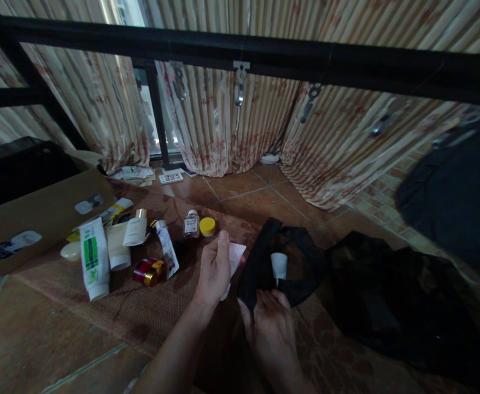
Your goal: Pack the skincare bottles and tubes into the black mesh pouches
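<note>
My left hand [214, 273], thumb up, is closed around a flat whitish piece [236, 256] that looks like a card or packet; its lower part is partly hidden by the fingers. Beside it, my right hand [273, 331] grips the near edge of a black cloth bag [251, 271]. The bag's mouth or handle loop spreads open just beyond the knuckles. A white cap-like thing [280, 264] shows inside that opening, above the right fingers, and its lower end is hidden. Nearest to the left hand on the mat are a yellow-lidded jar [207, 226] and a small clear bottle [191, 224].
On the brown mat [141, 317] at left lie a white-green tube [95, 260], a cream tube [118, 246], a pump-type bottle [135, 230], a purple-white tube [167, 249] and a red-gold jar [148, 272]. A cardboard box [51, 213] stands behind; dark fabric [387, 301] lies right.
</note>
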Demonstrator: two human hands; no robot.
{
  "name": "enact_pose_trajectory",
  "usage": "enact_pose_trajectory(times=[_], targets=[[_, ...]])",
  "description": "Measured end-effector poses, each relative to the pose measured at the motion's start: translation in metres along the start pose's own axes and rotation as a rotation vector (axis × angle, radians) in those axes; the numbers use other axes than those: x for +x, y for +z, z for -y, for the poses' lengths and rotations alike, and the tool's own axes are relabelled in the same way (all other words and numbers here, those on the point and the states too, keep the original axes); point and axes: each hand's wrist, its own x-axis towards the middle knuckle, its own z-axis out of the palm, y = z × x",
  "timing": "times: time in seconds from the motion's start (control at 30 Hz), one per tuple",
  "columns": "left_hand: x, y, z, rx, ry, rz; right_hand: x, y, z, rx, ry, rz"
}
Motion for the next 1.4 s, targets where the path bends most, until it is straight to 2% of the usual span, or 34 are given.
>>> enact_pose_trajectory(times=[0.17,0.43,0.7,1.07,1.4], targets=[[-0.0014,0.0019,-0.0045,-0.066,-0.012,0.017,-0.0001,0.0011,-0.0004,-0.017,-0.003,0.0],[-0.003,0.0026,-0.0063,-0.027,0.062,0.069,-0.0008,0.0013,-0.0004,-0.001,0.001,-0.007],[-0.0001,0.0011,-0.0017,-0.082,0.066,0.13,0.0003,0.0013,0.0003,-0.021,-0.002,-0.017],[0.0022,-0.0024,0.0022,0.104,0.141,0.125,0.0004,0.0001,-0.0002,-0.007,-0.015,-0.003],[0.0009,-0.0029,-0.002,0.009,0.075,0.172,0.0005,-0.0003,0.0014,-0.013,0.004,0.006]])
